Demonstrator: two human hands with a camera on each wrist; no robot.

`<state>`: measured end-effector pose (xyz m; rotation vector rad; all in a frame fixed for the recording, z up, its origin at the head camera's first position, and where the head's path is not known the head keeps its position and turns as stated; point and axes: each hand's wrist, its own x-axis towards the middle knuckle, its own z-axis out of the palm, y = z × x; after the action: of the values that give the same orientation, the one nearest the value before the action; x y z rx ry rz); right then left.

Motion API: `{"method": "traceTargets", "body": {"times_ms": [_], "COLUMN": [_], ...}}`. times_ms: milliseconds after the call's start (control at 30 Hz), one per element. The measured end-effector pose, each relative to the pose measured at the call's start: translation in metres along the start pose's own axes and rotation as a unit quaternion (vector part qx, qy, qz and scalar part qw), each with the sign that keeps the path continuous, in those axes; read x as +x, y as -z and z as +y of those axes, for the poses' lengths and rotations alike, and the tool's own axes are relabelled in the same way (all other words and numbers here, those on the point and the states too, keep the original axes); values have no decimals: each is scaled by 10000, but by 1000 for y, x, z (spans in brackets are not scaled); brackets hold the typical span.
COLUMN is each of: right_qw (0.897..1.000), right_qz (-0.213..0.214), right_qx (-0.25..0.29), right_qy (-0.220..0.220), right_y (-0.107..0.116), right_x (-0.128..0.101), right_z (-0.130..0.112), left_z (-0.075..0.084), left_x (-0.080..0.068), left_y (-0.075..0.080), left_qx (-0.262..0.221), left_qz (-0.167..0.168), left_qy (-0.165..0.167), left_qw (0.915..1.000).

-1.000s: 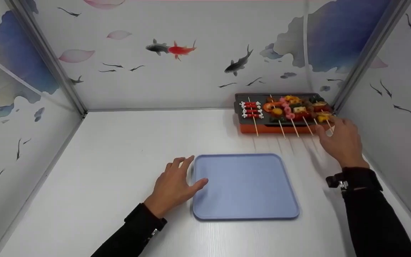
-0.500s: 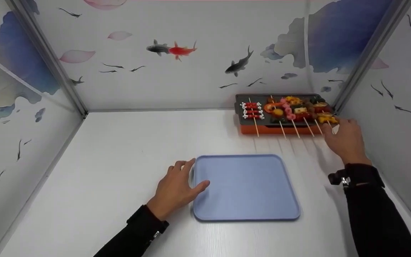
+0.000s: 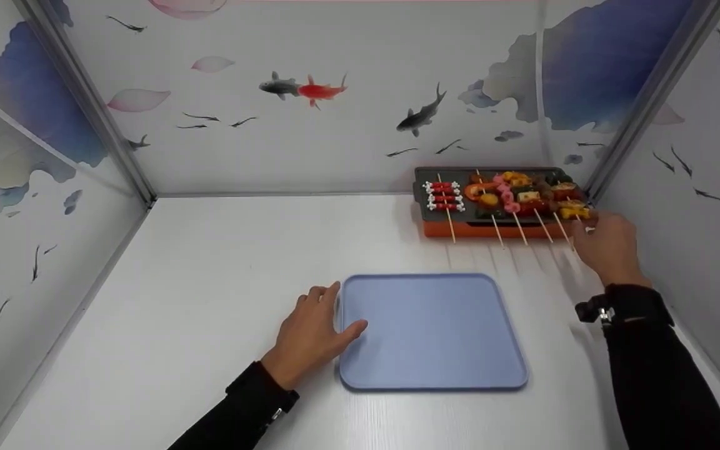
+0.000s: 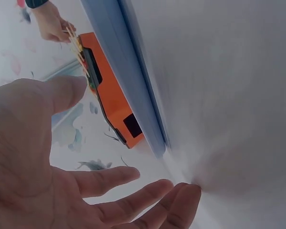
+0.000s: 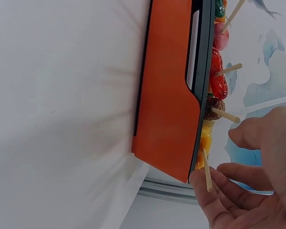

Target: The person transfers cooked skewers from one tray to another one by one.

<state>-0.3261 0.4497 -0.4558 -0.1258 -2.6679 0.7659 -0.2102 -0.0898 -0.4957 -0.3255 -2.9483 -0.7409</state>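
In the head view, assorted skewers (image 3: 510,200) are crowding the grill (image 3: 469,230) in the back right corner, a blue tray (image 3: 435,331) is lying before it, and the left hand (image 3: 307,337) is spreading at the tray's left edge. In the left wrist view, that hand's relaxed fingers are pointing past the rim. In the right wrist view, the right hand (image 5: 276,164) is hovering loosely bent, ungripping, around the yellow skewer (image 5: 206,140), its thumb parted from the stick.

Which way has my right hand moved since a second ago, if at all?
Yes, slightly: the right hand has shifted its thumb rightward along the grill.
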Motion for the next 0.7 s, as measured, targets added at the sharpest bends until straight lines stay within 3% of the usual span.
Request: {"method": "traceTargets", "body": {"times_ms": [200, 700], "right_qw": [9999, 9984], "right_qz": [-19, 61], "right_qx": [-12, -285], "right_qy": [-162, -492], "right_y": [0, 0], "right_x": [2, 5], "right_z": [1, 7], "left_z": [1, 3], "left_x": [1, 3], "left_y": [-2, -2], "left_qx": [194, 118], "left_qz": [46, 114], "left_qy": [68, 22], "left_qw": [9998, 9999]}}
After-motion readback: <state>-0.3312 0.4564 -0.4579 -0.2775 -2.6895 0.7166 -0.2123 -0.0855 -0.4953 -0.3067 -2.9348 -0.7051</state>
